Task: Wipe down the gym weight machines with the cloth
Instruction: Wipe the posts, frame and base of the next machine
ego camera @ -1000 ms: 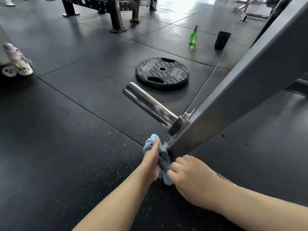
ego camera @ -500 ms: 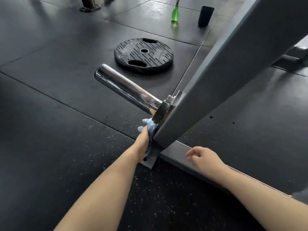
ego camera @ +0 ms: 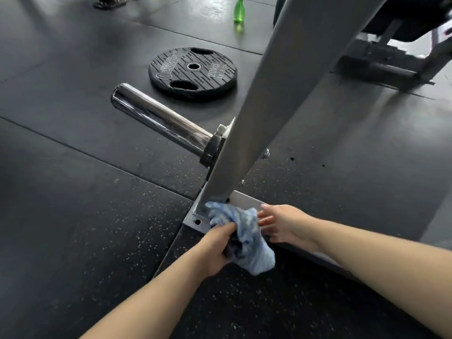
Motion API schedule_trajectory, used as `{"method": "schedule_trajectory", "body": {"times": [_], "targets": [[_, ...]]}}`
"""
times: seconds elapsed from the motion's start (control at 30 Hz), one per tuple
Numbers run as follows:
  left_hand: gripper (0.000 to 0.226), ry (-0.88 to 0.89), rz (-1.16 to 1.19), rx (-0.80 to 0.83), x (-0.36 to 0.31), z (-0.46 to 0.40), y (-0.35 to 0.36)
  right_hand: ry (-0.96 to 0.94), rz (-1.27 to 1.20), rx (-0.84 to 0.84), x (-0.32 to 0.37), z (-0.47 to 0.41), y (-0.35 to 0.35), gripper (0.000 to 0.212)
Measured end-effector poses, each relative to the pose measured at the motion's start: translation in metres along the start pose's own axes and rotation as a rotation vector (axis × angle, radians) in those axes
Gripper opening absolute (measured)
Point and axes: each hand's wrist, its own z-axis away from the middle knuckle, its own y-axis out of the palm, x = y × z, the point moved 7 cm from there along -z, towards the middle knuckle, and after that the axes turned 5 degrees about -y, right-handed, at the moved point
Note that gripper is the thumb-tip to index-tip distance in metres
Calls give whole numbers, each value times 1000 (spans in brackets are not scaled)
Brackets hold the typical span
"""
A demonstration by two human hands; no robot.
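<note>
Left hand: the left hand [ego camera: 217, 245] gripped a bunched blue cloth [ego camera: 242, 236], fingers curled round its near end, with the far end of the cloth pressed against the foot of the slanted grey beam [ego camera: 274, 99].
Right hand: the right hand [ego camera: 281, 223] held nothing; its fingers were spread and fairly straight, their tips at the cloth's right edge, the hand lying over the base rail [ego camera: 247, 200]. Motion blur hid whether the fingertips actually touched the fabric.
Change in the cloth: half a second earlier it had been higher, tucked by the left hand under the collar of the chrome weight peg [ego camera: 159, 118]; it had since dropped to the corner where the beam meets the base plate [ego camera: 193, 221].
Change in the right hand: it had rested further along the rail, well apart from the cloth, and had since closed in beside it.
Meaning for the task: the peg joint looked finished, and the wipe had seemingly passed to the base. The right hand's approach suggested a regrip or handover of the cloth, though that was only a reading.
Still to do: the long face of the beam and the rest of the rail showed no sign of cloth contact at this moment.
Surroundings: a black weight plate [ego camera: 193, 70] lay flat on the rubber floor [ego camera: 73, 216] beyond the peg, and a green bottle [ego camera: 239, 11] stood further back.
</note>
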Motion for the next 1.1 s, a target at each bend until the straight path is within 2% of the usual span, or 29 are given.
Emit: {"method": "schedule_trajectory", "body": {"times": [0.1, 0.2, 0.3, 0.37, 0.53, 0.63, 0.83, 0.93, 1.0, 1.1], "targets": [[23, 9, -122, 129, -9, 16, 24, 20, 68, 135, 5, 12, -3, 45], [19, 14, -174, 133, -15, 24, 37, -61, 161, 181, 9, 23, -7, 27], [18, 47, -144, 64, -19, 24, 39, -186, 148, 80, 14, 20, -26, 12], [29, 65, -55, 47, -21, 22, 39, -243, 3, 17, 16, 17, -41, 11], [32, 176, 127, 12, -39, 27, 41, -312, -196, -119, 13, 11, -76, 23], [40, 198, 171, 19, -41, 26, 40, -344, -361, -133, 8, 5, -91, 34], [19, 200, 189, -73, -22, 30, 29, -345, -417, -156, -1, 9, -102, 49], [7, 236, 153, -167, -20, 30, 17, -346, -415, -131, -4, 11, -110, 28], [6, 260, 92, -257, -18, 33, 9, -323, -286, -78, -6, 12, -112, 14], [12, 388, -112, -355, -20, 41, 3, -318, -69, -112, -1, 10, -117, 13]]}}
